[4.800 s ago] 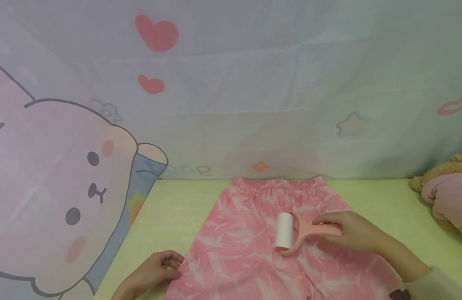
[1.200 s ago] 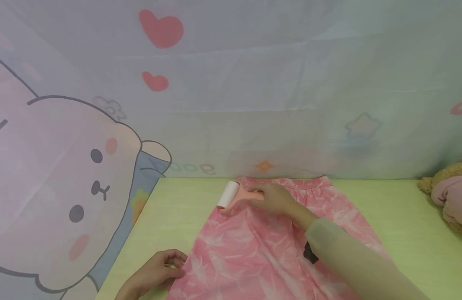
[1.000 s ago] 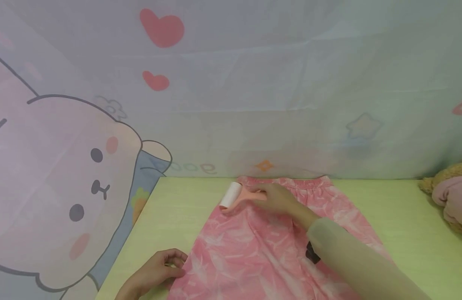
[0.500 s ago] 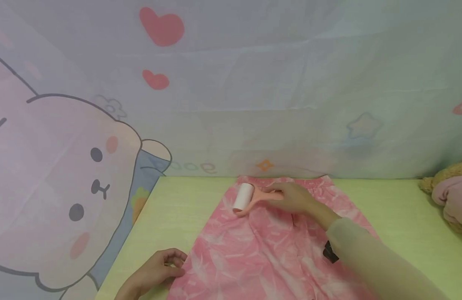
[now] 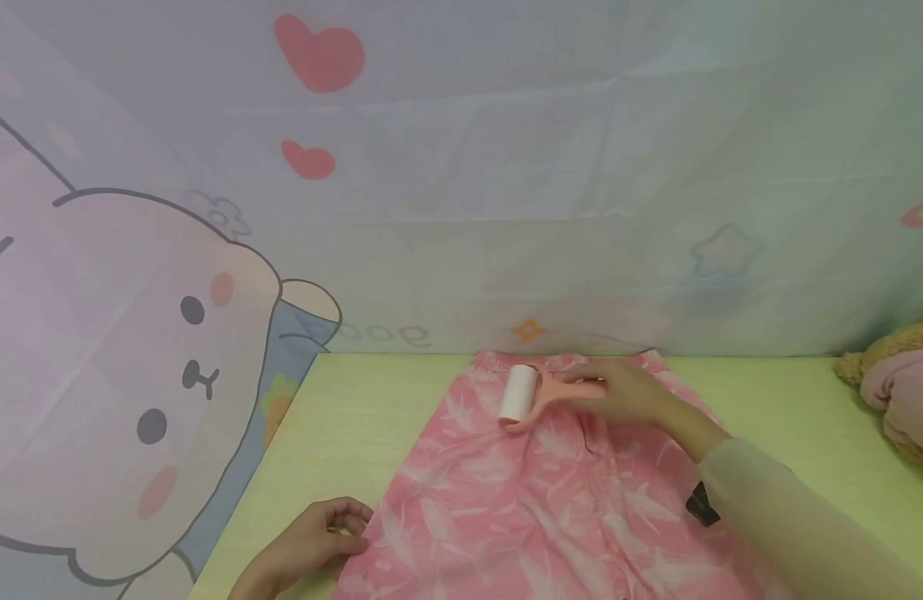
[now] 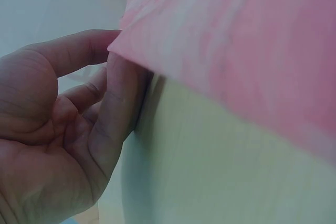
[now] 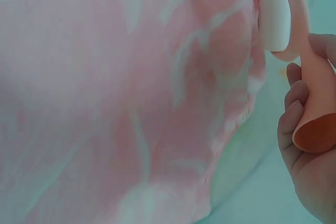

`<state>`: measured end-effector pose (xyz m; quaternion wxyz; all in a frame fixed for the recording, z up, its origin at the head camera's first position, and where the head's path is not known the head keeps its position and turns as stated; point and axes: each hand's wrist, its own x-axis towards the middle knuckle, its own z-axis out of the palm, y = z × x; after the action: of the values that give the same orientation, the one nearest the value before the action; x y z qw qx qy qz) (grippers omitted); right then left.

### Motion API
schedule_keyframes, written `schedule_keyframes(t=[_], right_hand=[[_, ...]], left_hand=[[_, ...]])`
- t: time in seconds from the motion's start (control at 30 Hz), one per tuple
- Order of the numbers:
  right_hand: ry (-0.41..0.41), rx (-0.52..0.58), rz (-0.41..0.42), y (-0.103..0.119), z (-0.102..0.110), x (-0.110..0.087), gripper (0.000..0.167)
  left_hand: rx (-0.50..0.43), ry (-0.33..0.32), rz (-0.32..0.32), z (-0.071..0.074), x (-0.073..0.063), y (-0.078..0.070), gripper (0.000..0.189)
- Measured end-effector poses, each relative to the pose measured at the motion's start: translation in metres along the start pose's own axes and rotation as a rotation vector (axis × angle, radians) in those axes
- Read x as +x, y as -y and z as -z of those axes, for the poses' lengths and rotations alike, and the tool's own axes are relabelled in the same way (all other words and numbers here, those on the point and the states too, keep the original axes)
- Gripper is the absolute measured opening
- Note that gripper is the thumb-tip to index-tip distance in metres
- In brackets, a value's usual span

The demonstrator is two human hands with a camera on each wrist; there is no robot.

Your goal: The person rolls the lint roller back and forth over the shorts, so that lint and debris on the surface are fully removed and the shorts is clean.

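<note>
The roller (image 5: 519,393) is sliding right, away from the left edge of the garment (image 5: 461,500), crossing its far end, likely continuing a sideways sweep; the right hand (image 5: 629,393) is keeping its grip curled round the handle (image 5: 574,391), the left hand (image 5: 318,537) pinching the near left edge.

A pale yellow-green worktop (image 5: 363,417) with faint streaks bears a pink garment (image 5: 484,500), marked with white streaks and spread across its middle. The gathered waistband (image 5: 494,360) lies along the worktop's far edge, while the sides flare toward the near side and run out of the head view at the bottom. The cloth is lightly creased, a bit of its left border raised off the surface. At right sits a curly tan plush toy (image 5: 911,392) in pink, partly out of view.
</note>
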<state>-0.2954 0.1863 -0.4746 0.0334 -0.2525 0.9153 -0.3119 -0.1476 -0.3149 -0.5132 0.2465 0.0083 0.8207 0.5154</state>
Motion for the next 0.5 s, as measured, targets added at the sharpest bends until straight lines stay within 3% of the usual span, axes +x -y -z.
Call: schedule_keyframes(t=[0.23, 0.5], right_hand=[[-0.044, -0.044, 0.036, -0.014, 0.017, -0.024, 0.041], [-0.053, -0.080, 0.022, -0.024, 0.034, -0.044, 0.042]], left_hand=[[-0.042, 0.022, -0.005, 0.001, 0.000, 0.001, 0.032], [-0.043, 0.012, 0.005, 0.002, 0.000, 0.003, 0.031]])
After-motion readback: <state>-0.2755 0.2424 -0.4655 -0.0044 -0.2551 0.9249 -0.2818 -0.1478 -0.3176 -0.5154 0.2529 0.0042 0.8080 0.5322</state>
